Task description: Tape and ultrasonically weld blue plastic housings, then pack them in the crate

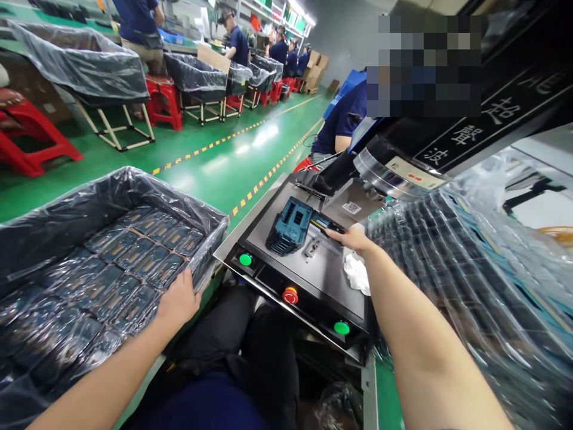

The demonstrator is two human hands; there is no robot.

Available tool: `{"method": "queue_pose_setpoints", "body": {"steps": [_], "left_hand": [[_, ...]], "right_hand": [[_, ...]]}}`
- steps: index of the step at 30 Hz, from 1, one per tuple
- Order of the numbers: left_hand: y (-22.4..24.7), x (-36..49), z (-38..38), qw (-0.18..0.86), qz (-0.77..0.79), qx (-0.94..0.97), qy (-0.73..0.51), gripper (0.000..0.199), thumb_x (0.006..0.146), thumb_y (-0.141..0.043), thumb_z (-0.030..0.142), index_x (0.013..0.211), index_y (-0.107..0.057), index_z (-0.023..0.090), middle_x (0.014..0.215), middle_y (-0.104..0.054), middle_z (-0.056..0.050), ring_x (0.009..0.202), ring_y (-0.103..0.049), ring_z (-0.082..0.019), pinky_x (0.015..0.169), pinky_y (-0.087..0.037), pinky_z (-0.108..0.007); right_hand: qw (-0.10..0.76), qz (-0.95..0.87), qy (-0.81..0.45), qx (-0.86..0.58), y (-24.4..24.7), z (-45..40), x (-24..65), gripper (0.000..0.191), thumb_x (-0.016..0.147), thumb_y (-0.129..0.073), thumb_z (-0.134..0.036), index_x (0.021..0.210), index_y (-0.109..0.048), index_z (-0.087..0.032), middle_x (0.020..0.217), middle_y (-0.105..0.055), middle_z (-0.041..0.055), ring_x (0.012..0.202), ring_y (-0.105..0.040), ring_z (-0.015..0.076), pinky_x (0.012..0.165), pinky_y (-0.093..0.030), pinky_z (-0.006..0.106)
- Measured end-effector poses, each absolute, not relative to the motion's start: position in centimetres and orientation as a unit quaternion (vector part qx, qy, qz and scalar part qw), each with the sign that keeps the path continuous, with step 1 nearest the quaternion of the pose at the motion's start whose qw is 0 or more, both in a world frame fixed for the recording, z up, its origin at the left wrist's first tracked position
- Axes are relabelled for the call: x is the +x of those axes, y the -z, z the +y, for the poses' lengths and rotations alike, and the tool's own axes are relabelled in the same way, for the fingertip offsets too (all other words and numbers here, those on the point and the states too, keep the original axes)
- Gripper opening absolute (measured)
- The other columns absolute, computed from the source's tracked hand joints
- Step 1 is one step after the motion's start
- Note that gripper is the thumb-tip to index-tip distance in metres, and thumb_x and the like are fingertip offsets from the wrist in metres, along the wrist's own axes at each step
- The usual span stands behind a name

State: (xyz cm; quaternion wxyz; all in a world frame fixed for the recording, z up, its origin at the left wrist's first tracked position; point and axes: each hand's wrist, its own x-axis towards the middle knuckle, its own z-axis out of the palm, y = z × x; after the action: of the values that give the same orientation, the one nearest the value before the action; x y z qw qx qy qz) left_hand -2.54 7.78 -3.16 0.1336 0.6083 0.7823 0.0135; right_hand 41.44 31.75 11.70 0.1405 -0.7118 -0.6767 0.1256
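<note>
My right hand [354, 239] reaches over the machine's metal work plate [277, 263]. One digit lies along the near edge of a flat dark teal plastic part [326, 222] with a yellow strip; my hand seems closed on its right end, the other fingers mostly hidden. Just left of that part sits a teal slotted plastic housing [292, 226], and a small metal fixture [313, 246] is in front. My left hand [179, 297] is at the near right side of the plastic-lined bin [224, 224], fingers apart, with nothing visible in it. Wrapped dark parts [138, 254] fill the bin in rows.
On the machine's front panel are two green buttons [245, 259] and a red emergency stop [290, 295]. A crumpled white cloth [357, 273] lies by my right forearm. Clear plastic trays [447, 257] are stacked at right. The black press head [403, 173] overhangs. A co-worker [338, 122] sits beyond.
</note>
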Motion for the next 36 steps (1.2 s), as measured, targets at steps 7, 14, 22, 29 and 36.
{"method": "queue_pose_setpoints", "body": {"steps": [7, 14, 22, 29, 36], "left_hand": [[2.6, -2.2, 7.9, 0.140, 0.788, 0.600, -0.005, 0.066, 0.088, -0.035, 0.038, 0.141, -0.026, 0.001, 0.125, -0.050, -0.023, 0.107, -0.056, -0.036, 0.083, -0.048, -0.047], [4.2, -2.5, 7.3, 0.073, 0.784, 0.612, -0.073, 0.069, 0.086, -0.043, 0.039, 0.142, -0.030, 0.001, 0.147, -0.029, -0.026, 0.131, -0.038, -0.039, 0.102, -0.040, -0.049], [1.6, 3.4, 7.2, 0.017, 0.657, 0.717, -0.233, 0.064, 0.088, -0.050, 0.036, 0.143, -0.032, 0.008, 0.154, -0.014, -0.024, 0.143, -0.020, -0.038, 0.111, -0.035, -0.052], [0.1, 8.0, 9.7, -0.002, 0.580, 0.780, -0.236, 0.064, 0.088, -0.051, 0.034, 0.143, -0.033, 0.006, 0.155, -0.014, -0.024, 0.143, -0.021, -0.038, 0.111, -0.035, -0.052], [0.3, 8.4, 10.6, -0.004, 0.567, 0.805, -0.178, 0.064, 0.085, -0.052, 0.033, 0.140, -0.038, 0.004, 0.157, 0.000, -0.024, 0.144, -0.014, -0.042, 0.110, -0.035, -0.054]], "right_hand": [[0.135, -0.680, -0.016, -0.721, -9.7, 29.6, 38.4, 0.042, 0.093, -0.048, -0.034, 0.124, -0.060, -0.008, 0.130, -0.056, 0.0202, 0.123, -0.049, 0.0298, 0.104, -0.038, 0.041], [0.295, -0.682, 0.048, -0.667, -8.5, 21.7, 36.7, 0.033, 0.091, -0.051, -0.038, 0.107, -0.065, -0.012, 0.110, -0.066, 0.0153, 0.105, -0.059, 0.0265, 0.096, -0.044, 0.039], [0.360, -0.719, 0.058, -0.592, -5.6, 7.1, 37.4, 0.023, 0.095, -0.050, -0.030, 0.083, -0.066, -0.018, 0.069, -0.065, 0.0019, 0.062, -0.060, 0.0137, 0.064, -0.044, 0.024], [0.350, -0.664, 0.073, -0.656, -2.1, 4.3, 38.6, 0.030, 0.096, -0.048, -0.030, 0.073, -0.061, -0.018, 0.065, -0.062, 0.0013, 0.062, -0.057, 0.0131, 0.065, -0.040, 0.024], [0.309, -0.661, 0.099, -0.677, -1.8, 4.6, 38.2, 0.037, 0.100, -0.037, -0.026, 0.068, -0.054, -0.019, 0.063, -0.055, 0.0024, 0.062, -0.051, 0.0143, 0.065, -0.036, 0.027]]}}
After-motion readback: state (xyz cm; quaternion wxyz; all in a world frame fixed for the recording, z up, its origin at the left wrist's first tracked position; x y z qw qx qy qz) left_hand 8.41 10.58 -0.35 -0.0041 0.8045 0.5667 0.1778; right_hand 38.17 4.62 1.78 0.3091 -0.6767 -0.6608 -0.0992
